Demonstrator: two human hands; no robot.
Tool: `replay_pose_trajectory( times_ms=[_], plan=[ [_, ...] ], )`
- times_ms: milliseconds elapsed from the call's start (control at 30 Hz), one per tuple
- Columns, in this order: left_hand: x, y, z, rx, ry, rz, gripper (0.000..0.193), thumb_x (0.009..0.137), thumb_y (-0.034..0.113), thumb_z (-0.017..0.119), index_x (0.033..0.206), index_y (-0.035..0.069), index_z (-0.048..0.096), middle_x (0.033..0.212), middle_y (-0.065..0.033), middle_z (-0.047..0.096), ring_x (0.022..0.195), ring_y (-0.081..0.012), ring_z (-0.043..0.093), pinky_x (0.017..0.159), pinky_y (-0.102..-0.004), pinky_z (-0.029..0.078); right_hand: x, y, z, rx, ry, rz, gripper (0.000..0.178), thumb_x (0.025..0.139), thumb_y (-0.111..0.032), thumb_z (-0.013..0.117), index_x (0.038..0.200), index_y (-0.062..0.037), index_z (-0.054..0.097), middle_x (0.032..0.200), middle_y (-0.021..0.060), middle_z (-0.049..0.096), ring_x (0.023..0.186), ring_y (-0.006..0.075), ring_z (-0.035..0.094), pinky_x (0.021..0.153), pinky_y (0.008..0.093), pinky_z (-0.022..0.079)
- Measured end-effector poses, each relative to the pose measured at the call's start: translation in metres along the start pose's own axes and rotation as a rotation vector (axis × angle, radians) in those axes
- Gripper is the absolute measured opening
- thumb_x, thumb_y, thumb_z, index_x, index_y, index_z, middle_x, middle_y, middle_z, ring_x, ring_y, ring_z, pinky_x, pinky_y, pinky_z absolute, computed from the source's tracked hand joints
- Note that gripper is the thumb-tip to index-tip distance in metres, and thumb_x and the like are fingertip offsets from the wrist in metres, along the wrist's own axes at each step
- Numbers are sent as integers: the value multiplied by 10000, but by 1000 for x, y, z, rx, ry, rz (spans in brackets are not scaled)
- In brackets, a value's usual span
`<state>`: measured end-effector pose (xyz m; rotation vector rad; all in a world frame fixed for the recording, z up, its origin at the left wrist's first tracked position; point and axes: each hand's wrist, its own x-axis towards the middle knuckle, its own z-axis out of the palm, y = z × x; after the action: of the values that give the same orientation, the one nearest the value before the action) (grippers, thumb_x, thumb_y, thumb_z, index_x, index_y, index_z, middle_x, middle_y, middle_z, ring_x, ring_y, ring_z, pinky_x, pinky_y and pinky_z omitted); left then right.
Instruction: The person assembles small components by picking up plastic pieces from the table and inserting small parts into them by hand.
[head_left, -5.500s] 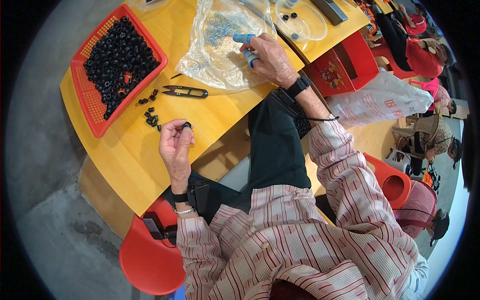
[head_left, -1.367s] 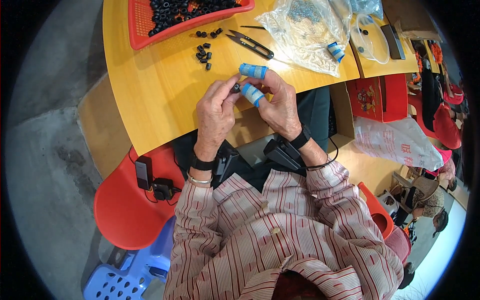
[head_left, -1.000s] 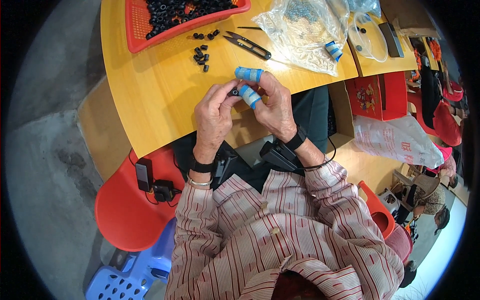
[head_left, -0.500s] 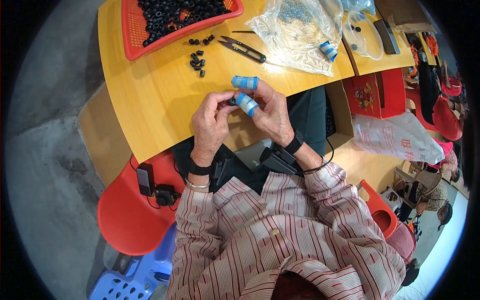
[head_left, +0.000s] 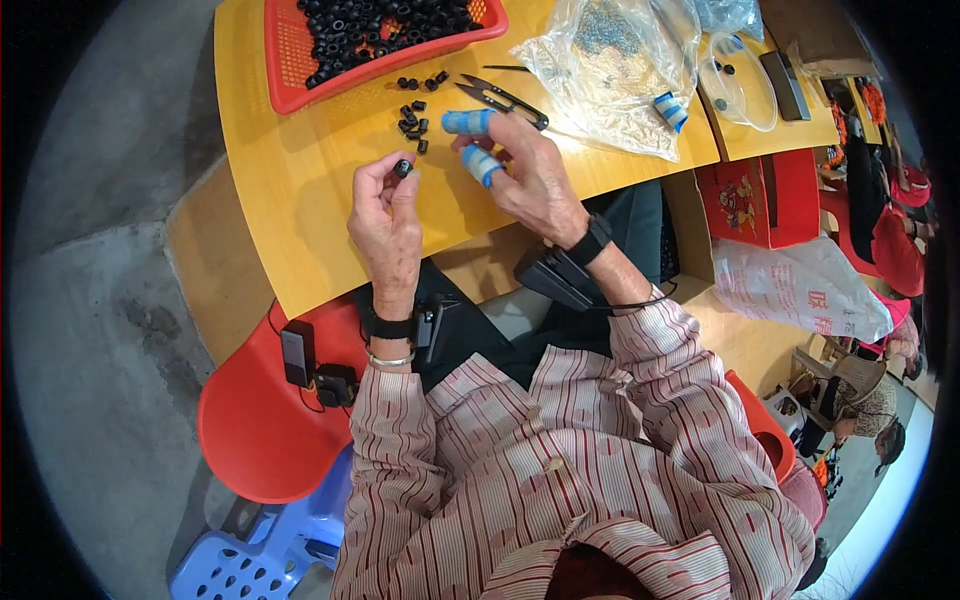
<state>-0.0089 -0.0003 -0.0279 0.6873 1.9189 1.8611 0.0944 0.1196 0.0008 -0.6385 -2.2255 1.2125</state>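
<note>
My left hand [head_left: 385,225] pinches a small black cylindrical piece [head_left: 403,168] between thumb and fingertips, above the near part of the yellow table. To its right, my right hand [head_left: 535,175] is open, its thumb and forefinger apart and wrapped in blue-and-silver tape; nothing shows between them. Several loose black pieces [head_left: 410,122] like the held one lie on the table just beyond my left hand. A pair of black thread snips [head_left: 538,118] rests beyond my right hand, partly behind its fingers.
A red basket [head_left: 350,83] of black pieces stands at the back left. Farther right lie a clear plastic bag [head_left: 620,125] of small metal parts, a taped blue roll [head_left: 670,111] and a clear round tub [head_left: 755,85]. A red chair [head_left: 260,430] is at left; people sit far right.
My hands have come apart. The left moved left and up with the black piece; the right let go and rose toward the snips. The view has shifted slightly.
</note>
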Motion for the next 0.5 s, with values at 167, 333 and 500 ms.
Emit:
replay_pose_trajectory(
  times_ms=[167, 333, 500],
  plan=[
    [8, -1, 6, -32, -47, -19, 193, 881, 42, 557, 1063, -12, 526, 990, -93, 627, 897, -126, 579, 799, -243, 456, 16, 9, 19, -133, 26, -47, 207, 774, -44, 603, 980, -33, 597, 752, 121, 595, 716, 285, 529, 633, 369, 450],
    [10, -2, 6, -33, -44, -26, 193, 887, 50, 554, 1064, -19, 523, 993, -98, 627, 912, -127, 578, 809, -245, 453, 20, 10, 30, -244, 73, -112, 254, 709, -39, 630, 959, -52, 582, 782, 99, 606, 764, 298, 554, 640, 380, 470],
    [10, -3, 13, -35, -78, -46, 202, 887, 42, 547, 1072, -34, 520, 992, -107, 619, 922, -132, 573, 810, -254, 454, 17, 12, 29, -263, 89, -136, 296, 699, -57, 632, 988, -92, 578, 834, 91, 605, 795, 296, 568, 651, 383, 477]
  ],
)
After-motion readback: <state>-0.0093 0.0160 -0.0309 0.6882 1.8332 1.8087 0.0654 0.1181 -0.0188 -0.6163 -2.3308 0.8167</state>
